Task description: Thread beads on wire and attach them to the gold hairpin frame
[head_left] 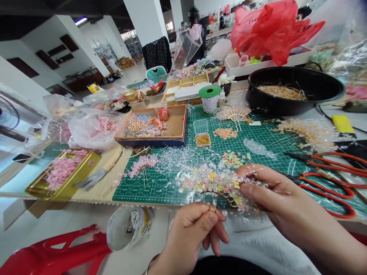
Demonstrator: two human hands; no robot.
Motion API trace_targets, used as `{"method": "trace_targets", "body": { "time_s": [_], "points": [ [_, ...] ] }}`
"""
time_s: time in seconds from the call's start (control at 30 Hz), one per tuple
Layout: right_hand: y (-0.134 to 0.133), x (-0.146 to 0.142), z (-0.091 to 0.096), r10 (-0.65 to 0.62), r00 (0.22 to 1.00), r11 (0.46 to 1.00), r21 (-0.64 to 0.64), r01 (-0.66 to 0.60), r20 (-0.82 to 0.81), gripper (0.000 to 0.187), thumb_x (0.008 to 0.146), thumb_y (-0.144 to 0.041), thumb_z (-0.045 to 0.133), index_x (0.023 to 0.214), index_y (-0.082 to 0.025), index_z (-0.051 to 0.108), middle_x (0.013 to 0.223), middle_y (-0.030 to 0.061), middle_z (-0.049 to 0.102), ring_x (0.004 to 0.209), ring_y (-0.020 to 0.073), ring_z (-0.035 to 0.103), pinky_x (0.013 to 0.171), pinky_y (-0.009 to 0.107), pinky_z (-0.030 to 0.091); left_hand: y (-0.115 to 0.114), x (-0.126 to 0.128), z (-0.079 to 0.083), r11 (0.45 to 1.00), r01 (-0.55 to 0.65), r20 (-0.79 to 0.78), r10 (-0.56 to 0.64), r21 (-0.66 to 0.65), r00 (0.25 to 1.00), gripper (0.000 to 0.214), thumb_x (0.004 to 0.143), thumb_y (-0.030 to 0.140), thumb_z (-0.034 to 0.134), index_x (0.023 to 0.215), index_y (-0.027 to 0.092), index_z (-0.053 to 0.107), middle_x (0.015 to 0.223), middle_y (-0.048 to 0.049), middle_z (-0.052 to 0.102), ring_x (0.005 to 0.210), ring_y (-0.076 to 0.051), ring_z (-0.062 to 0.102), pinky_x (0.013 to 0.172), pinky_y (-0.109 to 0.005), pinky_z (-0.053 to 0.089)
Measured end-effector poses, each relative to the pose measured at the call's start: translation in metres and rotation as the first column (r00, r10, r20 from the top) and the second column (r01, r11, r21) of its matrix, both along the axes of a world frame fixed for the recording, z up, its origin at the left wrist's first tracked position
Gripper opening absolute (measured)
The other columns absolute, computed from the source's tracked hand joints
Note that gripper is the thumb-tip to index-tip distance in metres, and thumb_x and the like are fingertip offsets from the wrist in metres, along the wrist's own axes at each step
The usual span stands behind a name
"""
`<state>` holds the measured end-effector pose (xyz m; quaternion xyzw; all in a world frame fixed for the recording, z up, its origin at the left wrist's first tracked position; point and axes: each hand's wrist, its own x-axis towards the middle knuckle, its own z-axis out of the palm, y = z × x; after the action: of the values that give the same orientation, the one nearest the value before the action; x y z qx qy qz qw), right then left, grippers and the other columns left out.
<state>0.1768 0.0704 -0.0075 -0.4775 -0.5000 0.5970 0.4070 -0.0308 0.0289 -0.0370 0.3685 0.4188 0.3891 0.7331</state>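
Note:
A beaded hair comb (213, 177) with pastel flowers and clear beads on a dark wire base is held between my hands above the front edge of the green cutting mat (134, 187). My left hand (200, 227) pinches the wire prongs from below, thumb against fingers. At the comb's right end, my right hand (266, 187) closes thumb and fingers around the beaded sprays, partly hiding them. Just behind lie loose pastel flowers (235, 158) and a spread of clear beads (180, 158). A pink-flowered comb (145, 164) rests farther left on the mat.
Orange-handled scissors (329, 185) lie right of my right hand. A bead box (203, 140), wire spool (209, 99), cardboard tray (177, 122) and black basin (295, 109) stand behind. At left is a gold tin (94, 160); below, a white bucket (120, 229) and red stool (65, 252).

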Motion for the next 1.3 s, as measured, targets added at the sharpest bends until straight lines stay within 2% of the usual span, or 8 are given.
{"method": "trace_targets", "body": {
  "time_s": [0.13,0.4,0.53,0.7,0.9,1.17,1.3],
  "points": [
    [0.002,-0.003,0.0,-0.03,0.995,0.994,-0.103,0.021,-0.091,0.014,0.088,-0.047,0.069,0.086,-0.033,0.067,0.077,-0.0021,0.056,0.063,0.0164,0.047,0.056,0.03,0.037,0.0,0.0,-0.001,1.0,0.021,0.059,-0.02,-0.016,0.998,0.034,0.09,0.047,0.068,0.087,0.013,0.072,0.062,-0.0021,0.07,0.041,-0.004,0.055,0.042,-0.016,0.028],
    [0.0,-0.005,-0.003,-0.033,0.994,0.998,-0.065,0.027,-0.104,0.01,0.09,-0.044,0.068,0.09,-0.034,0.067,0.085,-0.002,0.059,0.07,0.0164,0.051,0.061,0.028,0.04,0.001,-0.004,-0.005,1.0,0.004,0.016,-0.004,0.028,1.0,0.028,0.094,0.04,0.066,0.088,0.013,0.073,0.066,-0.003,0.072,0.046,-0.004,0.056,0.044,-0.015,0.032],
    [0.001,-0.006,-0.001,-0.02,0.995,0.999,-0.04,0.017,-0.098,0.012,0.091,-0.044,0.068,0.095,-0.033,0.067,0.086,-0.0023,0.06,0.072,0.0153,0.052,0.062,0.027,0.042,0.004,-0.002,-0.008,1.0,0.005,0.102,-0.005,0.007,0.995,0.03,0.091,0.042,0.07,0.085,0.013,0.074,0.061,-0.0018,0.069,0.042,-0.003,0.054,0.041,-0.014,0.03],
    [0.003,-0.011,0.005,-0.058,0.994,0.997,-0.046,0.054,-0.093,0.021,0.086,-0.048,0.073,0.089,-0.029,0.065,0.082,-0.0038,0.058,0.07,0.0124,0.049,0.059,0.024,0.039,0.005,0.001,-0.01,0.993,-0.04,0.228,0.065,-0.111,0.972,0.027,0.086,0.04,0.076,0.083,0.014,0.076,0.055,0.0002,0.064,0.037,-0.003,0.048,0.035,-0.011,0.028],
    [0.007,-0.013,0.011,-0.016,0.99,0.993,-0.115,0.0,-0.138,0.024,0.089,-0.048,0.07,0.085,-0.026,0.06,0.066,-0.0068,0.047,0.055,0.0086,0.038,0.047,0.02,0.032,0.004,0.0,-0.014,0.995,-0.029,0.318,0.057,-0.093,0.946,0.024,0.09,0.037,0.071,0.084,0.015,0.078,0.052,0.0011,0.062,0.034,-0.002,0.045,0.034,-0.009,0.031],
    [0.01,-0.009,0.006,-0.021,0.987,0.989,-0.151,-0.003,-0.162,0.009,0.088,-0.035,0.068,0.086,-0.027,0.063,0.071,-0.0049,0.051,0.057,0.01,0.041,0.043,0.02,0.03,0.004,0.005,-0.008,0.994,-0.028,0.247,0.054,-0.107,0.968,0.023,0.087,0.038,0.076,0.082,0.015,0.078,0.057,-0.0003,0.067,0.036,-0.002,0.049,0.034,-0.009,0.033],
    [0.007,-0.003,0.001,-0.01,0.995,0.997,-0.075,0.002,-0.096,0.004,0.088,-0.031,0.064,0.09,-0.028,0.064,0.082,-0.0021,0.056,0.066,0.0133,0.049,0.052,0.023,0.039,0.003,0.005,-0.007,0.996,-0.041,0.147,0.052,-0.078,0.988,0.027,0.087,0.041,0.076,0.082,0.014,0.077,0.058,-0.0016,0.069,0.038,-0.002,0.052,0.036,-0.01,0.03]
  ]
}}
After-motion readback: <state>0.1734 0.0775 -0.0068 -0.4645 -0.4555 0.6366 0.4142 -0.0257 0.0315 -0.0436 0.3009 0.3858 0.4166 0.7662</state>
